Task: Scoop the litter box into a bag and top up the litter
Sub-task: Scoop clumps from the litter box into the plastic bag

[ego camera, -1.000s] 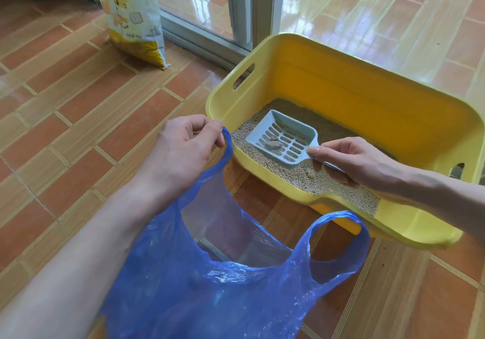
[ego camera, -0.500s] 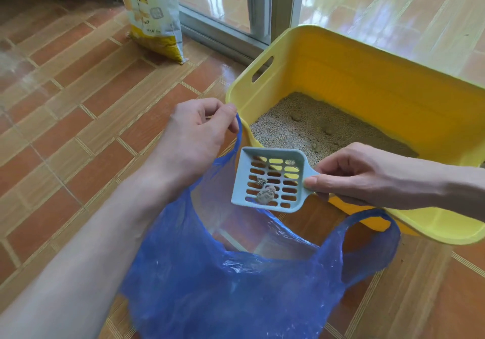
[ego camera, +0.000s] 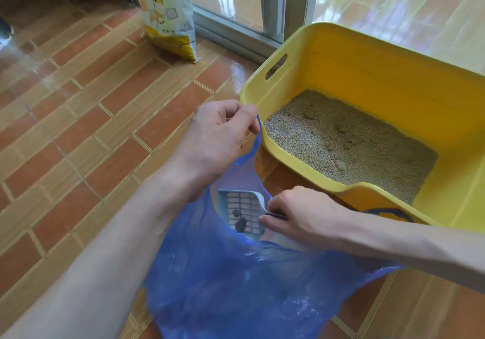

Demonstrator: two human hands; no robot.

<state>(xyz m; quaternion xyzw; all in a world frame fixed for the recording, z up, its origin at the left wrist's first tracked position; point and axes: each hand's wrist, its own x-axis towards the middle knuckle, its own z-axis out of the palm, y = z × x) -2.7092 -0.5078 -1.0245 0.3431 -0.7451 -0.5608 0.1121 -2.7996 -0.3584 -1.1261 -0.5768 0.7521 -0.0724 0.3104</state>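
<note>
A yellow litter box [ego camera: 367, 76] stands on the tiled floor at the right, with beige litter [ego camera: 349, 149] and a few clumps in its bottom. In front of it a blue plastic bag [ego camera: 236, 281] hangs with its mouth wide. My left hand [ego camera: 217, 139] pinches one bag handle and holds it up beside the box's near corner. My right hand [ego camera: 301, 215] grips the handle of a pale blue slotted scoop [ego camera: 241, 212], which sits inside the bag's mouth with dark clumps on its grid.
A yellow and white litter sack [ego camera: 168, 15] leans near a sliding glass door frame [ego camera: 288, 5] at the back. Terracotta floor tiles [ego camera: 91, 118] spread out to the left. The bag's other handle drapes against the box's front rim.
My right hand lifted the scoop with clumps out of the litter box, carried it left and lowered it into the bag's mouth. My left hand kept holding the bag handle up.
</note>
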